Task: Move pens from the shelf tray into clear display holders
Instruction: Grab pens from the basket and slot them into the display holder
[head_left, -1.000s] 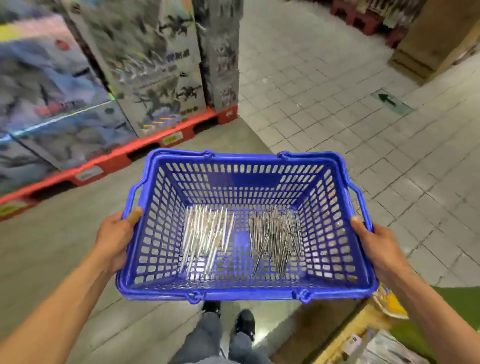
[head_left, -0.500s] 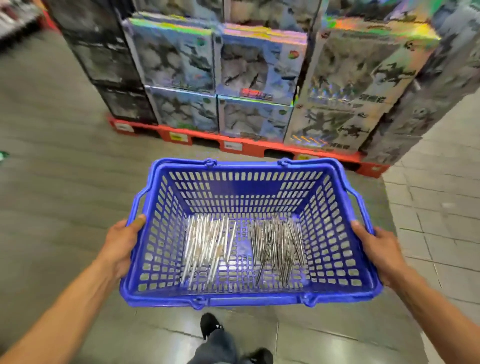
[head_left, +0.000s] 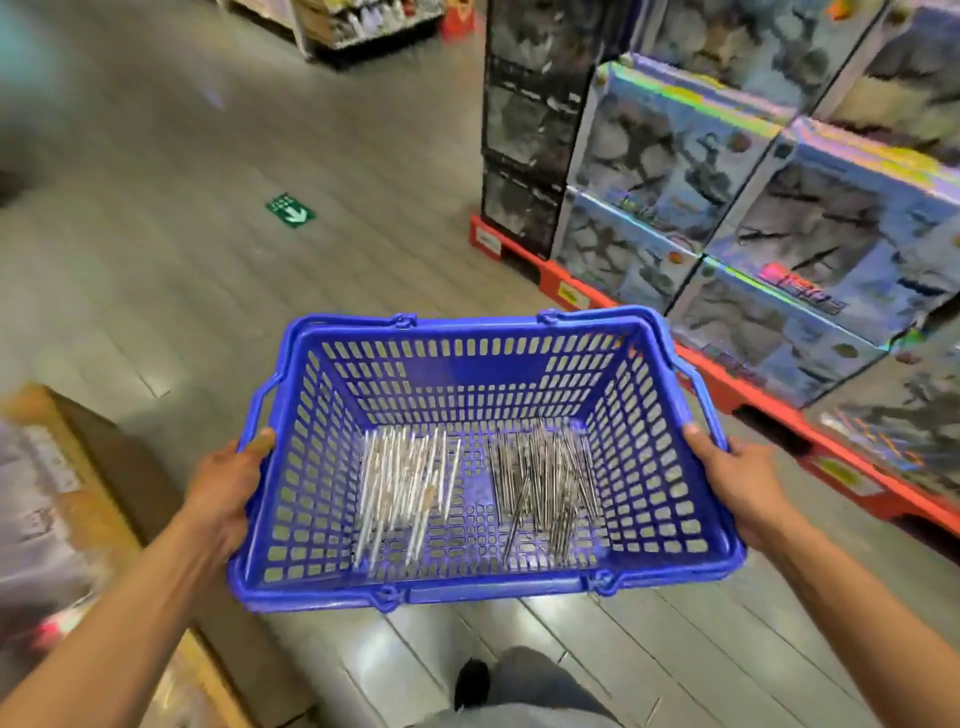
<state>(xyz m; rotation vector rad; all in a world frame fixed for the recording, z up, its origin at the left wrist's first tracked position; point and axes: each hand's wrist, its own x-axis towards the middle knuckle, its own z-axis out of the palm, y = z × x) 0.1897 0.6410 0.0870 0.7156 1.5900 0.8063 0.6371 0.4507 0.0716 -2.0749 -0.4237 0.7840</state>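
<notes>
Setting: shop aisle, grey plank-pattern floor (head_left: 156, 291); much of the view is motion-blurred.
Underfoot: one dark shoe (head_left: 471, 682) and a grey trouser leg (head_left: 540, 691) at the bottom edge, directly below the basket.
Left arm: bare forearm runs up from the lower left corner, wrist straight.
Left hand (head_left: 223, 493): grips the basket's left rim; thumb lies on top of the rim, fingers wrap under the outer wall and are hidden.
Right arm: bare forearm comes in from the lower right, angled inward.
Right hand (head_left: 737, 488): grips the right rim the same way, thumb on top and pointing forward, fingers out of sight below.
Basket (head_left: 649, 499): blue slotted plastic, held level between both hands at about waist height, carry handles folded down along the rim.
Pens, light bundle (head_left: 405, 483): white or silver barrels lying on the basket floor, left half, roughly parallel, tips toward the person.
Pens, dark bundle (head_left: 545, 488): grey-metal barrels on the right half, looser, a few crossed; apart from the light bundle.
Near left: cardboard box (head_left: 67, 467), blurred, beside the left forearm.
Right side: stacked toy boxes (head_left: 727, 171) on a red pallet (head_left: 779, 415).
Mid floor: green arrow sticker (head_left: 291, 210).
Far end: shelving with goods (head_left: 363, 21), too blurred to read.
</notes>
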